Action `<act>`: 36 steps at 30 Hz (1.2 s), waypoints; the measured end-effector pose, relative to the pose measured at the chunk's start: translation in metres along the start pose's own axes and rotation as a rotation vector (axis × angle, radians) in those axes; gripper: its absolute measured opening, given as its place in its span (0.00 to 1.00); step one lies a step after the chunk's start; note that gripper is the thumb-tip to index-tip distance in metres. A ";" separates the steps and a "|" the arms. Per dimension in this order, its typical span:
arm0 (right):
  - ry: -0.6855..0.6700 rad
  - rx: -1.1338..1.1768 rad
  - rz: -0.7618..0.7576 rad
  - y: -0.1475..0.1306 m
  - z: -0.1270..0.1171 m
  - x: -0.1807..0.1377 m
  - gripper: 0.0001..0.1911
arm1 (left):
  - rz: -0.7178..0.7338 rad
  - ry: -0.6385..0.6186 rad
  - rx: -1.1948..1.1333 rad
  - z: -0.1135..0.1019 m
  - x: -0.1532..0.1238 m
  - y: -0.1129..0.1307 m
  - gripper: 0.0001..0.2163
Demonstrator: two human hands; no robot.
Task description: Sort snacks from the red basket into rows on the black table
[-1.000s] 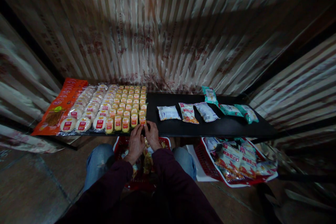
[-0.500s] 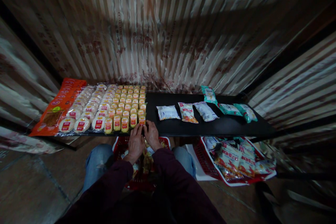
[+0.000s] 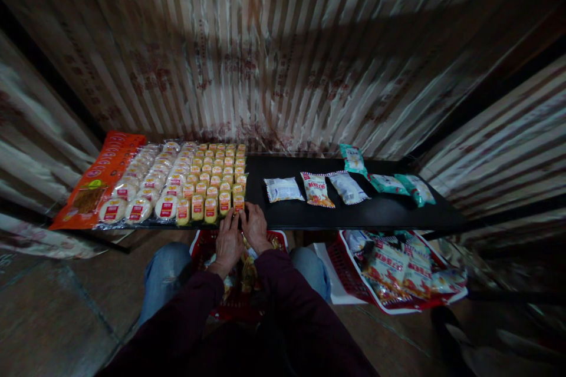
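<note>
Both hands meet at the front edge of a black shelf (image 3: 389,215). My left hand (image 3: 227,240) and my right hand (image 3: 255,228) pinch a small yellow snack pack (image 3: 239,204), the front one of the rightmost row. Rows of small yellow packs (image 3: 216,179) fill the shelf behind it, with rows of round white cakes (image 3: 145,188) to their left. A red basket (image 3: 241,274) with more packs sits on my lap under the hands.
An orange flat packet (image 3: 99,179) lies at the shelf's far left. Three white and orange snack bags (image 3: 316,188) and several green ones (image 3: 389,184) lie on the right half. Another red basket (image 3: 398,271) full of packets stands on the floor at right. Striped curtains hang behind.
The hands have crept slightly forward on the pack at the shelf edge; little else differs.
</note>
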State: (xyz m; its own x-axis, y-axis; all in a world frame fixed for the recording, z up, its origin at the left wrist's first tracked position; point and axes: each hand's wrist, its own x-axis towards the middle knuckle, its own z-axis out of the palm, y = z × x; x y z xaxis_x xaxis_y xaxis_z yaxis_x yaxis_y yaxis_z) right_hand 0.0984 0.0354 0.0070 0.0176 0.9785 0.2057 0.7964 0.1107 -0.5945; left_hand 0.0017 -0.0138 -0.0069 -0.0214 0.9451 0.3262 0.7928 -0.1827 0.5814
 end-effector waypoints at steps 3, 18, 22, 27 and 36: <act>-0.016 -0.009 0.013 -0.001 -0.002 0.000 0.19 | 0.026 -0.008 0.054 0.000 -0.001 -0.001 0.26; 0.047 0.180 -0.026 0.012 0.002 -0.001 0.18 | 0.099 0.035 0.231 0.002 -0.003 0.001 0.25; 0.085 0.275 -0.030 0.017 0.001 -0.002 0.17 | 0.156 0.026 0.308 0.000 -0.004 0.000 0.24; 0.116 0.361 -0.006 0.016 -0.003 0.001 0.19 | 0.177 0.049 0.361 -0.004 -0.003 0.004 0.22; 0.031 0.614 0.115 0.012 0.003 0.032 0.38 | 0.206 0.103 0.379 0.000 0.026 0.005 0.27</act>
State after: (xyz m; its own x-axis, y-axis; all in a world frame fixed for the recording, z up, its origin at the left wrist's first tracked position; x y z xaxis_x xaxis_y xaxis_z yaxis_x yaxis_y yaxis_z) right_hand 0.1066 0.0687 0.0046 0.1074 0.9856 0.1305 0.2954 0.0937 -0.9508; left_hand 0.0050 0.0098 0.0040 0.1147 0.8640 0.4902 0.9539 -0.2336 0.1887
